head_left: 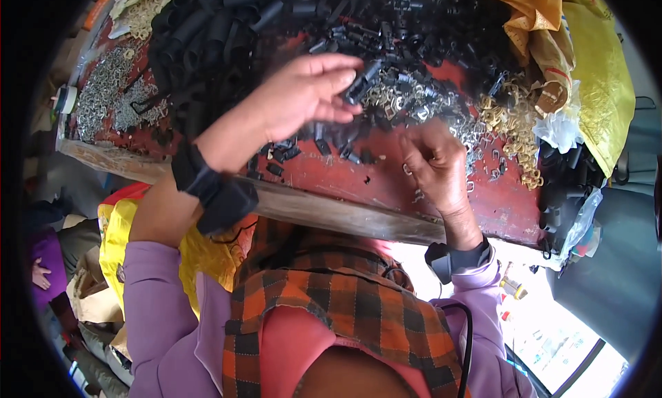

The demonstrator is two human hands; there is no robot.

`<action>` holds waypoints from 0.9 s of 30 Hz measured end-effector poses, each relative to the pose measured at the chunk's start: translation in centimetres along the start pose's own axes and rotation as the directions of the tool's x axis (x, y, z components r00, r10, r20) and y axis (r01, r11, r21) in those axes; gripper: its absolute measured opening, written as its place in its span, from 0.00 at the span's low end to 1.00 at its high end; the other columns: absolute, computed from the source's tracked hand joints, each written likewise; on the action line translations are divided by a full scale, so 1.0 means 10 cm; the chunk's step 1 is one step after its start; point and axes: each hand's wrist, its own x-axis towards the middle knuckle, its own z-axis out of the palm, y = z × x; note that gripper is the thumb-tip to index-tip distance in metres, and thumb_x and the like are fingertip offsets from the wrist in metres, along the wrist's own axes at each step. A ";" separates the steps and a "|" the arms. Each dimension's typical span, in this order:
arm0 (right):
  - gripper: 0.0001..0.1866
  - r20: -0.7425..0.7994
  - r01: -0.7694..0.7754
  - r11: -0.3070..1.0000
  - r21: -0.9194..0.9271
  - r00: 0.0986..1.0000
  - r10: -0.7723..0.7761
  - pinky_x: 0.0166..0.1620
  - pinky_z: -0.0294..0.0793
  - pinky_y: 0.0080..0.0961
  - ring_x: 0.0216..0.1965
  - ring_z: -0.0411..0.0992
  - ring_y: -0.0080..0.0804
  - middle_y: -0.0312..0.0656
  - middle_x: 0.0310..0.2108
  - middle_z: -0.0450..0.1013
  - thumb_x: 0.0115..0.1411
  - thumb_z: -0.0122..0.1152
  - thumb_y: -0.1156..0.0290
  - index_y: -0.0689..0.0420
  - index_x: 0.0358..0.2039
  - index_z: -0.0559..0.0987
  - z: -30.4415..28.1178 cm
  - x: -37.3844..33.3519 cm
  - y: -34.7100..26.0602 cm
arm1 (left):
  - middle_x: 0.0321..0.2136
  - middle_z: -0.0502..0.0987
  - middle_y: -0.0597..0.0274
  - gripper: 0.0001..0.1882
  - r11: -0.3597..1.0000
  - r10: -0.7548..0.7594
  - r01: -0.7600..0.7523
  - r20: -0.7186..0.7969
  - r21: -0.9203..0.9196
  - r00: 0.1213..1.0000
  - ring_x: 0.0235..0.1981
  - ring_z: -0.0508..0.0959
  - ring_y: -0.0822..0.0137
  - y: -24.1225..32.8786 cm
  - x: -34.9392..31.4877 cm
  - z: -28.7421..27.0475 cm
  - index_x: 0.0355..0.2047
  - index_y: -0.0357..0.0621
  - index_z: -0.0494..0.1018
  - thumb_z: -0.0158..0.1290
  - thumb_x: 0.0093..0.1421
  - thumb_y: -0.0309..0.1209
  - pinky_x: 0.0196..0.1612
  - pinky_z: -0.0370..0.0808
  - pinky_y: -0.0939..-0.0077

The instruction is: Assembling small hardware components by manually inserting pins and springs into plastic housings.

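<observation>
Fingers of the left hand [303, 98] are parted around a small black part [363, 82] at their tips; blur hides whether it is gripped. The right hand [438, 165] is curled low over the red table [507, 208], thumb near forefinger – I cannot tell whether they pinch anything. Between and beyond the 2 hands lie silver clips [424, 108] and loose black pieces. Brass-coloured clips [507, 119] sit further right, black tubes [200, 39] far left. Beside the table – a yellow sack [603, 88] at right, another person's hand [41, 274] at lower left.
</observation>
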 end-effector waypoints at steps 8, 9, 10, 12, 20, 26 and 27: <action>0.05 0.041 0.188 0.975 0.117 0.980 -0.194 0.24 0.65 0.19 0.21 0.67 0.25 0.39 0.21 0.67 0.45 0.58 0.81 0.62 0.24 0.73 0.17 -0.12 -0.22 | 0.34 0.69 0.62 0.13 0.890 -0.135 0.190 0.159 -0.414 0.978 0.31 0.74 0.67 -0.48 -0.46 0.23 0.41 0.36 0.66 0.45 0.58 0.31 0.38 0.74 0.76; 0.05 0.060 0.215 0.973 0.089 0.973 -0.221 0.24 0.65 0.19 0.21 0.67 0.26 0.39 0.21 0.67 0.45 0.58 0.81 0.63 0.25 0.73 0.18 -0.13 -0.23 | 0.34 0.69 0.62 0.13 0.901 -0.143 0.186 0.136 -0.392 0.980 0.32 0.74 0.67 -0.49 -0.48 0.24 0.40 0.36 0.66 0.45 0.58 0.32 0.38 0.74 0.76; 0.05 0.065 0.207 0.974 0.089 0.975 -0.213 0.24 0.65 0.19 0.21 0.67 0.26 0.39 0.21 0.67 0.45 0.58 0.81 0.63 0.25 0.73 0.20 -0.15 -0.24 | 0.33 0.69 0.63 0.13 0.911 -0.151 0.183 0.114 -0.370 0.982 0.32 0.74 0.67 -0.51 -0.49 0.25 0.40 0.36 0.66 0.45 0.58 0.32 0.38 0.74 0.76; 0.05 0.097 0.211 0.976 0.046 0.972 -0.215 0.24 0.66 0.20 0.21 0.67 0.29 0.40 0.21 0.66 0.44 0.59 0.81 0.63 0.25 0.73 0.23 -0.18 -0.23 | 0.33 0.69 0.62 0.13 0.912 -0.168 0.200 0.119 -0.358 0.979 0.32 0.74 0.68 -0.56 -0.50 0.25 0.41 0.36 0.66 0.45 0.58 0.32 0.39 0.74 0.75; 0.07 0.215 0.193 0.981 -0.003 0.958 -0.188 0.24 0.65 0.24 0.21 0.67 0.35 0.41 0.21 0.65 0.42 0.59 0.81 0.62 0.25 0.73 0.23 -0.21 -0.17 | 0.34 0.71 0.59 0.16 0.956 -0.187 0.204 0.097 -0.210 0.978 0.35 0.73 0.70 -0.65 -0.54 0.30 0.41 0.32 0.66 0.48 0.56 0.30 0.41 0.73 0.77; 0.06 0.287 0.132 0.991 0.012 0.949 -0.130 0.24 0.65 0.26 0.22 0.67 0.35 0.41 0.20 0.64 0.42 0.58 0.81 0.61 0.25 0.73 0.18 -0.24 -0.21 | 0.35 0.71 0.54 0.19 0.957 -0.187 0.206 0.107 -0.206 0.977 0.35 0.74 0.67 -0.65 -0.59 0.37 0.40 0.26 0.65 0.52 0.53 0.29 0.39 0.73 0.79; 0.06 0.291 0.138 0.990 0.002 0.948 -0.132 0.24 0.65 0.25 0.22 0.67 0.35 0.40 0.21 0.64 0.43 0.58 0.81 0.61 0.25 0.73 0.20 -0.24 -0.21 | 0.35 0.71 0.54 0.19 0.956 -0.187 0.206 0.106 -0.209 0.977 0.35 0.74 0.67 -0.67 -0.59 0.37 0.40 0.26 0.65 0.52 0.53 0.29 0.39 0.73 0.79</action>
